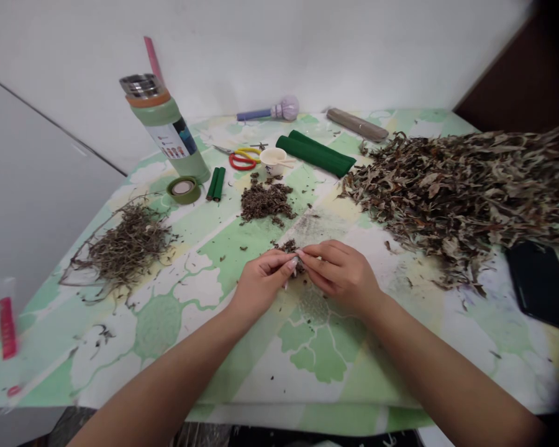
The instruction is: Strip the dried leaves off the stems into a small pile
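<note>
Over the middle of the table my left hand and my right hand meet fingertip to fingertip. Both are closed in a pinch on a small greyish piece of dried leaf, mostly covered by the fingers. Just beyond the fingertips lies a little heap of crumbled dried leaf. Farther back sits a larger pile of crumbled bits. To the right spreads a big heap of whole dried leaves, and at the left rests a tangle of thin dry stems.
A green bottle with its lid beside it stands back left. Near the centre are two short green rolls, scissors, a small white cup and longer green rolls. A black phone lies right.
</note>
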{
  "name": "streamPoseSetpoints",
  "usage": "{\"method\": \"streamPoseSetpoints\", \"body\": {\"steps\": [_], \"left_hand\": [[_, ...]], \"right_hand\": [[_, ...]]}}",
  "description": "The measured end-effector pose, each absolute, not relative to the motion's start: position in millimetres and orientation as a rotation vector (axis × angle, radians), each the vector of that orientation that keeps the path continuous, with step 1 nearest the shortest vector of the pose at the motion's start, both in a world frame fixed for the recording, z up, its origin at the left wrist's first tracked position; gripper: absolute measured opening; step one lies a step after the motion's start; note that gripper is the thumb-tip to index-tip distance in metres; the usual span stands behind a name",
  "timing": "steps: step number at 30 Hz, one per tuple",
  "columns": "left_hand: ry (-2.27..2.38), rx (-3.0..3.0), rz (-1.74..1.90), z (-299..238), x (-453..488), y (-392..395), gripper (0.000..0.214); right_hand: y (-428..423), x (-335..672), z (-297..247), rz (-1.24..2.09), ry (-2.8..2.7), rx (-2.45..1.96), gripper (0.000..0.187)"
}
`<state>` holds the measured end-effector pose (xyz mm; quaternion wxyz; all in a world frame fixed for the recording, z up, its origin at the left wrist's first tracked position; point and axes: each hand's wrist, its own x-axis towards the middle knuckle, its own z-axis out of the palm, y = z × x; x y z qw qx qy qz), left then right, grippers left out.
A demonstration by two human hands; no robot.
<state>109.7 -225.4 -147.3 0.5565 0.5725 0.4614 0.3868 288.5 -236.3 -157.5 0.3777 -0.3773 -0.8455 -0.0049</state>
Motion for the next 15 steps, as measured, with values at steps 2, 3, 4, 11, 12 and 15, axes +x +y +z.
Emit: {"method": "streamPoseSetpoints", "body": {"steps": [2, 3, 4, 11, 12, 15], "left_hand": [[1.097, 1.369, 0.908, -147.9, 109.8, -225.2, 0.021], [1.102, 1.376, 0.903, -148.3, 109.9, -225.1, 0.021], [1.107, 1.380, 0.902, -148.8, 109.9, -225.0, 0.021], [1.114, 1.385, 0.882, -150.8, 109.3, -223.7, 0.023], [1.114, 1.383, 0.878, -150.2, 109.2, -223.4, 0.023], [1.120, 1.371, 0.866, -147.6, 109.0, -222.9, 0.023]], "right_hand": [[-235.8, 288.4, -158.3, -0.017, -2.162, -0.955, 0.025], [-235.5, 288.1, -158.7, -0.019, -2.160, -0.947, 0.024], [-235.2, 287.6, -159.1, -0.020, -2.155, -0.942, 0.024], [-234.6, 282.7, -159.7, 0.204, -1.951, -1.004, 0.021], [-234.9, 282.4, -159.4, 0.246, -1.917, -1.021, 0.021], [-235.7, 281.9, -158.5, 0.355, -1.838, -1.067, 0.021]]}}
